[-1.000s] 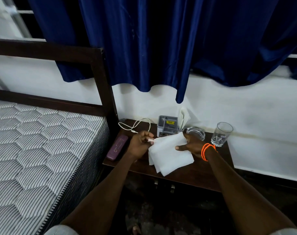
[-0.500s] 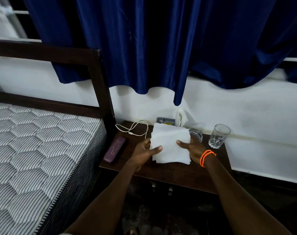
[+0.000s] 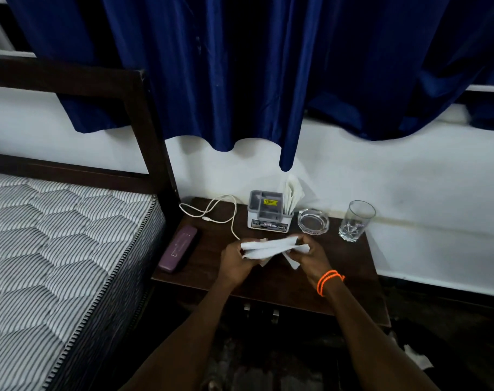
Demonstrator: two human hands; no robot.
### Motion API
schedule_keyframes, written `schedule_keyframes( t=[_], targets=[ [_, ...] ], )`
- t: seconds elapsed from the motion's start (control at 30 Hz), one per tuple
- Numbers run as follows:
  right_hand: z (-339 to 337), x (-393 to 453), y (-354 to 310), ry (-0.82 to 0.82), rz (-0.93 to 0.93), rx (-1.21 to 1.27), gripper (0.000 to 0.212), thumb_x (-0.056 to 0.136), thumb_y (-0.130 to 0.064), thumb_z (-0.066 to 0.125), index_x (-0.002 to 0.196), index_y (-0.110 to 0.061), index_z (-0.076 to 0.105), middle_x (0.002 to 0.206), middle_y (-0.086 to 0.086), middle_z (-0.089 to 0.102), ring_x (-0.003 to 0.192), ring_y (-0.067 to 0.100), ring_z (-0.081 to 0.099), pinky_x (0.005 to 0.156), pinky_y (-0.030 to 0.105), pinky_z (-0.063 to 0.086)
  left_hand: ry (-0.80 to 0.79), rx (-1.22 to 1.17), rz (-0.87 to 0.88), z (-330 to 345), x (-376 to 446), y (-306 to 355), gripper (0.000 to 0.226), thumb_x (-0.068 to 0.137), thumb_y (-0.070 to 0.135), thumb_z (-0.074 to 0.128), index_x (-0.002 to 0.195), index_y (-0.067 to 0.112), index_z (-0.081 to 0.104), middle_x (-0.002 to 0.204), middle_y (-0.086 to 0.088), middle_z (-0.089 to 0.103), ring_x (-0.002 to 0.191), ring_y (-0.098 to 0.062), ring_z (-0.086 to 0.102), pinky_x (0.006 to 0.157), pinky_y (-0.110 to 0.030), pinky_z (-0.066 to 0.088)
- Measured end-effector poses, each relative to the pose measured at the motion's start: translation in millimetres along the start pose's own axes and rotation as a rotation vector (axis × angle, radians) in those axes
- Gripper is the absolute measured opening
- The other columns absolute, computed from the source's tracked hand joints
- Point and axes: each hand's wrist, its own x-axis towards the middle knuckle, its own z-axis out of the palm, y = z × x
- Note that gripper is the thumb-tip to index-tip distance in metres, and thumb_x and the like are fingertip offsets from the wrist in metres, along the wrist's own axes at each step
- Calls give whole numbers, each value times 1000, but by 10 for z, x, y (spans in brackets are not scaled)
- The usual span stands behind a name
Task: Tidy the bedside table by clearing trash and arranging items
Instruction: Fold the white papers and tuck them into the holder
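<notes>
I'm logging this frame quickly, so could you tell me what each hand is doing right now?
Left hand: closed on the left end of the white tissue.
Right hand: closed on its right end.

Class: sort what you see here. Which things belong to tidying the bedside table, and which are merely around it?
Job: both hands' napkin, organizer, cable, purple case, ashtray, glass.

Around: mattress, curtain, headboard.

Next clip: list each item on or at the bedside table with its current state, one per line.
White tissue: folded flat, held by left hand and right hand.
Drinking glass: upright, looks empty.
Ashtray: upright, empty.
Organizer: upright, napkins tucked in.
Cable: loose, looped.
Purple case: closed, lying flat.
</notes>
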Motion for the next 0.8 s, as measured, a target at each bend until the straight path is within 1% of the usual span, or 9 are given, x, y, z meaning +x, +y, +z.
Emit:
schedule_keyframes(
  t=[0.07, 0.13, 0.2, 0.27, 0.33, 0.47, 0.57, 0.73, 0.8],
  targets=[
    [-19, 20, 15, -13, -29, -44, 25, 72, 6, 74, 93, -7, 70, 95, 13, 72, 90, 18, 66, 85, 36, 54, 7, 15, 1, 34, 33, -14, 38, 73, -7, 80, 98, 21, 78, 98, 13, 79, 92, 6, 72, 85, -22, 55],
    [-25, 46, 22, 6, -21, -69, 20, 77, 9, 73, 90, -7, 71, 88, 8, 72, 83, 13, 67, 78, 32, 53, 15, 35, 19, 60, 68, -9, 23, 78, 6, 80, 97, 19, 80, 97, 10, 80, 89, 2, 73, 82, -27, 57],
    [-27, 65, 10, 41, 13, -28, 20, 81, 3, 75, 99, -4, 72, 93, 5, 75, 86, 17, 70, 80, 34, 55, 43, -3, 15, 88, 92, 51, 15, 83, 18, 81, 97, 19, 81, 92, 8, 80, 85, -1, 73, 78, -28, 58],
    [-20, 75, -25, 61, 53, 38, 29, 83, -2, 76, 111, -2, 71, 105, 9, 75, 97, 25, 72, 87, 40, 57, 101, -38, -33, 119, 131, 127, 24, 84, 25, 81, 104, 12, 81, 97, 0, 81, 91, -10, 75, 81, -30, 60],
    [-11, 88, -53, 77, 66, 95, 34, 83, -2, 76, 117, -3, 69, 110, 11, 75, 102, 27, 72, 89, 42, 57, 127, -62, -77, 142, 175, 200, 35, 82, 34, 81, 105, 8, 80, 98, -5, 80, 93, -17, 76, 83, -36, 61],
    [-26, 70, -54, 60, 73, 58, 35, 80, -4, 78, 114, -8, 71, 110, 9, 75, 104, 29, 71, 92, 47, 56, 88, -147, -115, 175, 189, 262, 40, 78, 22, 88, 113, 8, 77, 106, -4, 79, 101, -18, 75, 88, -35, 61],
    [-18, 45, -39, 46, 94, 36, 38, 80, 4, 75, 115, -8, 69, 113, 12, 74, 103, 28, 70, 92, 44, 56, 50, -123, -113, 175, 151, 198, 50, 71, 25, 91, 117, 11, 75, 109, 0, 79, 103, -15, 74, 91, -37, 60],
    [16, 34, -31, 99, 119, 60, 33, 82, 5, 73, 114, -2, 68, 109, 15, 73, 100, 31, 70, 91, 44, 56, 97, -134, -130, 176, 108, 142, 31, 78, 11, 86, 108, 7, 79, 103, -5, 80, 97, -17, 76, 92, -45, 60],
    [13, 34, -42, 116, 112, 68, 32, 83, 5, 72, 114, 0, 68, 109, 15, 73, 99, 30, 70, 90, 42, 57, 94, -154, -122, 180, 106, 188, 28, 79, 9, 86, 106, 6, 79, 101, -5, 80, 96, -17, 77, 92, -45, 61]
  ],
)
